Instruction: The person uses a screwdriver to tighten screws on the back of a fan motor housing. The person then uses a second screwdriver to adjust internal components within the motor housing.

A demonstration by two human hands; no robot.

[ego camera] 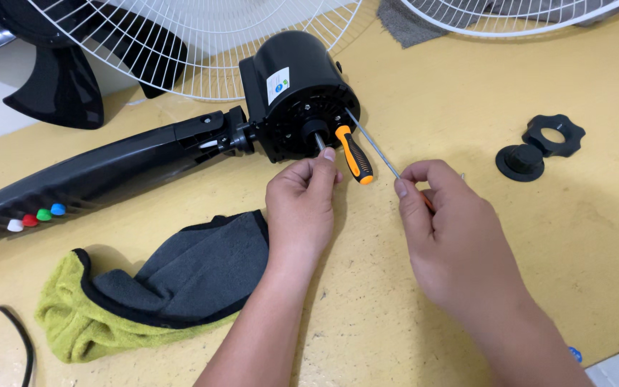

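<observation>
Yellow, lightly scuffed work surface (467,301) fills most of the view, with a paler floor strip showing at 9 o'clock and at the lower right corner.

Motor housing (299,93): black moulded plastic drum, lying on its side at 12 o'clock of the hands, with a white label on its upper face and a short shaft (318,137) projecting toward the viewer. It joins a glossy black fan stand (102,175) that runs to 9 o'clock and carries four small buttons in white, red, green and blue.

Left hand (301,208): fingers curled, with thumb and forefinger tips at the shaft end. Whether they pinch a small part there cannot be told.

Right hand (447,236): closed in a narrow grip on the handle of a long, thin screwdriver (375,148). Its bare metal shank runs toward 11 o'clock to the housing face. The handle is almost entirely hidden in the fist; only an orange sliver shows.

A second screwdriver (354,154), with an orange-and-black ribbed handle, lies just beside the shaft, between the two hands.

White wire grille (202,50) and black blades (59,86) lie at 11 o'clock, both cut off by the frame. A second grille (496,18) is cut off at 1 o'clock. A lobed black ring nut (554,135) and a round black cap (521,162) rest touching at 3 o'clock. A grey towel with green backing (173,287) lies crumpled at 8 o'clock.
</observation>
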